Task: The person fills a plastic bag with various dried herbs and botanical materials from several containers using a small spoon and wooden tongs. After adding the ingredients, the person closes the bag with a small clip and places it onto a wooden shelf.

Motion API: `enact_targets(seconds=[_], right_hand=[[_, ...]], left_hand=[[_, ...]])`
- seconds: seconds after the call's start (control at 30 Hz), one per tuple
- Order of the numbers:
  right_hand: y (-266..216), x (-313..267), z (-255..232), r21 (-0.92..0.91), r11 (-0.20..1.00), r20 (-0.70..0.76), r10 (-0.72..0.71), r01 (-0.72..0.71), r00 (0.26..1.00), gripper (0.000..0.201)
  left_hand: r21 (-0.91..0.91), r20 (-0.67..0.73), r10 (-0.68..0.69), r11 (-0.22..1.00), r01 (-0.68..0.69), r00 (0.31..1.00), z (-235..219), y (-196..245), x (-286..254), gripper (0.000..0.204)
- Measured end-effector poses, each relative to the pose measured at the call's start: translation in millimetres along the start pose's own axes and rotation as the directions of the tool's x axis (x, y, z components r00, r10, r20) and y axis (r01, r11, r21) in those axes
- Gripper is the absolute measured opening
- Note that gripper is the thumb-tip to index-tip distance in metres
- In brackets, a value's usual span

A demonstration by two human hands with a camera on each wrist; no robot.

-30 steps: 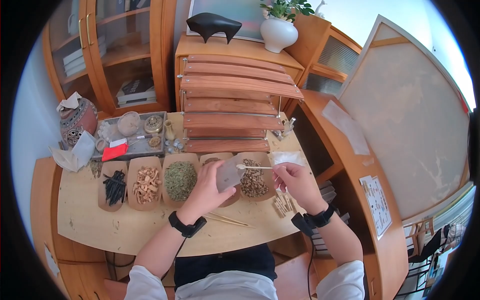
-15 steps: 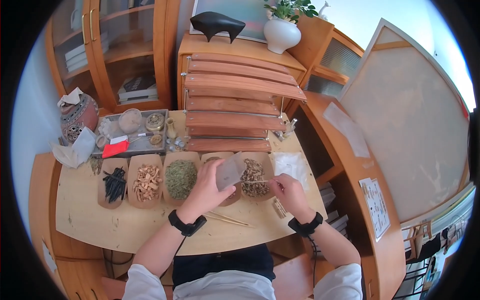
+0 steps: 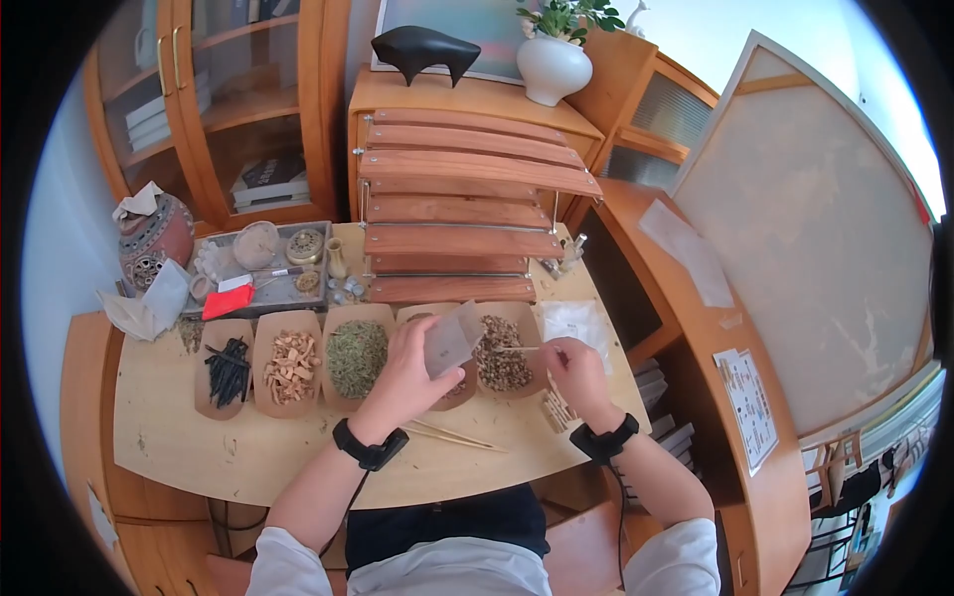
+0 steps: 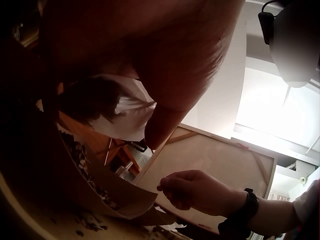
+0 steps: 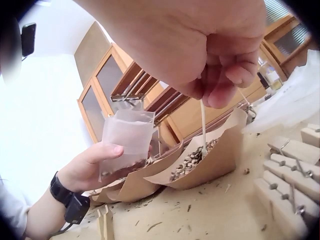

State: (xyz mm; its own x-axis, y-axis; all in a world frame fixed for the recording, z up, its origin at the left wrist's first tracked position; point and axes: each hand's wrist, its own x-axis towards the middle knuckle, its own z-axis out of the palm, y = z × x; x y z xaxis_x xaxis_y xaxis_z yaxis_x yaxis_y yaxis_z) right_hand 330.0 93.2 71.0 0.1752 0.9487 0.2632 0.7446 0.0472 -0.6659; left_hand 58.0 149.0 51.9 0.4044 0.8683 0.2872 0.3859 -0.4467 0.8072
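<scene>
The left hand (image 3: 402, 377) holds a translucent white pouch (image 3: 452, 341) upright over the paper trays; in the right wrist view dark bits lie in the bottom of the pouch (image 5: 127, 142). Between its thumb and fingers the right hand (image 3: 581, 377) pinches a thin pale spoon (image 3: 519, 349). The spoon's far end rests in the mottled brown pieces (image 5: 192, 161) of the rightmost brown tray (image 5: 220, 165). In the left wrist view the right hand (image 4: 200, 192) appears beyond that tray's edge; the spoon is hard to make out there.
Trays of black strips (image 3: 229, 370), tan chips (image 3: 291, 368) and green herb (image 3: 358, 358) stand to the left. Wooden clothespins (image 5: 287, 185) and a clear plastic bag (image 3: 578, 328) lie at the right. Chopsticks (image 3: 452, 435) lie in front; a slatted wooden rack (image 3: 462, 240) stands behind.
The right hand has moved from beside the pouch down and right, taking the spoon from the pouch's mouth into the rightmost tray. The left hand still holds the pouch in nearly the same place.
</scene>
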Motion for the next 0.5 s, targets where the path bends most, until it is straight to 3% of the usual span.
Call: enact_targets(seconds=[0.13, 0.33, 0.5], right_hand=[[13, 3, -8, 0.087, 0.971, 0.028, 0.221, -0.223, 0.975, 0.026], [35, -8, -17, 0.005, 0.971, 0.149, 0.235, -0.239, 0.960, 0.033], [26, -17, -24, 0.103, 0.946, 0.248, 0.274, -0.306, 0.929, 0.047]], left_hand=[[-0.022, -0.017, 0.002, 1.000, -0.003, 1.000, -3, 2, -1, 0.079], [-0.181, -0.010, -0.022, 0.983, 0.020, 1.000, -14, 11, -1, 0.077], [-0.309, 0.039, -0.031, 0.950, 0.042, 0.999, -27, 29, -19, 0.080]])
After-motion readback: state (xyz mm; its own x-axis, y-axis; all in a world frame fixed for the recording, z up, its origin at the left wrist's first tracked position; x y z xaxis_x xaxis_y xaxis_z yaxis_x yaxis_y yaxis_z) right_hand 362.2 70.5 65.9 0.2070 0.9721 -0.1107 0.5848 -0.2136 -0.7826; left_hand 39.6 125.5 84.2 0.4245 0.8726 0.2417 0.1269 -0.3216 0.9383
